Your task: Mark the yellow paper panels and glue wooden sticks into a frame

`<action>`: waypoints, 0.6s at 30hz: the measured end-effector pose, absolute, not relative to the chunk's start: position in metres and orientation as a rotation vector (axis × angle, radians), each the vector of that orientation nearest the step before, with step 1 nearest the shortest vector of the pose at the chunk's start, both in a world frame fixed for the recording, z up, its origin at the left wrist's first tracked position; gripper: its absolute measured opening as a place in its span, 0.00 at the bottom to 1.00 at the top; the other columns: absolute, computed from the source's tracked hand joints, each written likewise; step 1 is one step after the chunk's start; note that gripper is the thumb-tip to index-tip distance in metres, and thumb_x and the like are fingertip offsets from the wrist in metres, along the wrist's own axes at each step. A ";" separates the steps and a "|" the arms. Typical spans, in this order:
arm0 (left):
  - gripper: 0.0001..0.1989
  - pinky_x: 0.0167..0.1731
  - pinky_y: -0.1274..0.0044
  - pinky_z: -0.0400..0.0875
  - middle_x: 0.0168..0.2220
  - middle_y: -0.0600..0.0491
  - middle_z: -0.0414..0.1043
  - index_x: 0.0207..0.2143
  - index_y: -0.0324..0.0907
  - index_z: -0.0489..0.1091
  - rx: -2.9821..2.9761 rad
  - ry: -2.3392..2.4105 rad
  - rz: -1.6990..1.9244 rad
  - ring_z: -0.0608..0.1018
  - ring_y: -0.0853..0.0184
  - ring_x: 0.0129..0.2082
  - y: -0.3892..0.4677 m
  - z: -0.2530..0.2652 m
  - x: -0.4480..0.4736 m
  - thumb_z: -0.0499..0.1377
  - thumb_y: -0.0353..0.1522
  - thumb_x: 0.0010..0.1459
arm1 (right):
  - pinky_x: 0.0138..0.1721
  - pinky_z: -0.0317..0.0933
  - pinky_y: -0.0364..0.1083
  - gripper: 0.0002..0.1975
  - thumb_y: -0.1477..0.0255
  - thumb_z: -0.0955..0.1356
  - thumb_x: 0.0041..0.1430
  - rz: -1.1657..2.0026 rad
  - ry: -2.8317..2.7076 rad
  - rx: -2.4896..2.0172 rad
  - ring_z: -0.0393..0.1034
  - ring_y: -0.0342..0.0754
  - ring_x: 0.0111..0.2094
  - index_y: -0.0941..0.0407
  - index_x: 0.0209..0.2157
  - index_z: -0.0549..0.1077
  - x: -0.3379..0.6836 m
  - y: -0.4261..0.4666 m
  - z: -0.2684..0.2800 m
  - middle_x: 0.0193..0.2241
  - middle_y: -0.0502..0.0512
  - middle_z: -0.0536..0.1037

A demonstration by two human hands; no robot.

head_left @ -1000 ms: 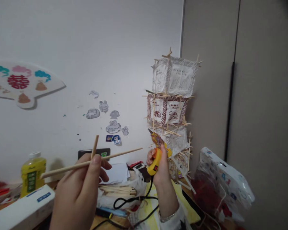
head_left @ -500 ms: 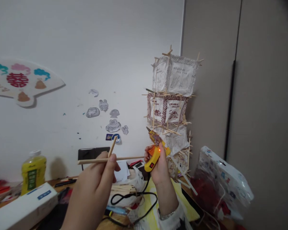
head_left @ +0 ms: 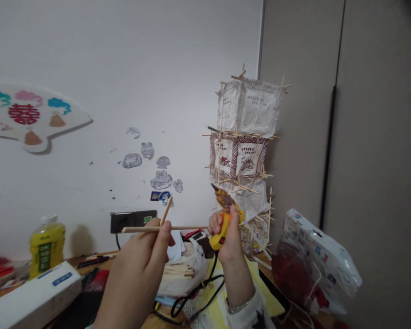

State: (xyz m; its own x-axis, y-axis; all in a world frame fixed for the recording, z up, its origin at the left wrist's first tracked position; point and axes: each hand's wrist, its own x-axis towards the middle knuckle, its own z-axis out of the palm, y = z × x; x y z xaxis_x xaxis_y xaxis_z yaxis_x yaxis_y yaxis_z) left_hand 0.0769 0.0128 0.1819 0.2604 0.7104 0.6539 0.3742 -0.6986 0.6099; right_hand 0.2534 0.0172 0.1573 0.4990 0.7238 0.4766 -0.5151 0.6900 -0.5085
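Observation:
In my left hand (head_left: pixel 137 265) two thin wooden sticks (head_left: pixel 140 229) are pinched between thumb and fingers, one lying level and a shorter-looking one slanting upward across it. My right hand (head_left: pixel 230 233) is wrapped round a yellow hot glue gun (head_left: pixel 221 234), its dark nozzle pointing up and left, with hardened residue around the front. A black cord hangs from its handle. Just behind the glue gun rises a tiered lantern tower (head_left: pixel 248 160) of wooden sticks and printed paper panels. The far end of the level stick stops near my right hand.
A plastic bag with a bundle of sticks (head_left: pixel 178 271) lies on the cluttered desk. To the left stand a yellow drink bottle (head_left: pixel 47 246) and a white box (head_left: pixel 34 294). A clear plastic package (head_left: pixel 324 260) is at the right. A black power strip (head_left: pixel 132 222) sits against the wall.
My left hand has shifted slightly right with the sticks. The glue gun has moved a little right and down, its cord has swung, and its red-orange light no longer shows.

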 end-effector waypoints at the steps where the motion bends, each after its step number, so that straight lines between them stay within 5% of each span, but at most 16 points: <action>1: 0.25 0.26 0.70 0.62 0.17 0.53 0.67 0.22 0.45 0.64 2.207 0.998 1.413 0.72 0.60 0.22 0.013 0.182 0.077 0.41 0.52 0.56 | 0.17 0.50 0.38 0.27 0.51 0.66 0.49 0.756 -0.719 -0.313 0.49 0.37 0.13 0.56 0.11 0.58 0.254 0.016 0.158 0.08 0.42 0.56; 10: 0.24 0.26 0.71 0.62 0.18 0.54 0.67 0.23 0.45 0.64 2.216 1.015 1.389 0.72 0.61 0.23 0.014 0.182 0.077 0.41 0.51 0.56 | 0.19 0.57 0.36 0.21 0.52 0.71 0.40 0.707 -0.661 -0.357 0.62 0.37 0.17 0.57 0.20 0.69 0.254 0.009 0.163 0.18 0.47 0.73; 18: 0.24 0.27 0.71 0.62 0.19 0.54 0.67 0.24 0.45 0.63 2.240 1.022 1.368 0.72 0.60 0.24 0.010 0.182 0.079 0.40 0.51 0.56 | 0.23 0.62 0.37 0.16 0.60 0.75 0.41 0.576 -0.790 -0.453 0.66 0.37 0.20 0.57 0.28 0.73 0.244 0.005 0.160 0.20 0.46 0.74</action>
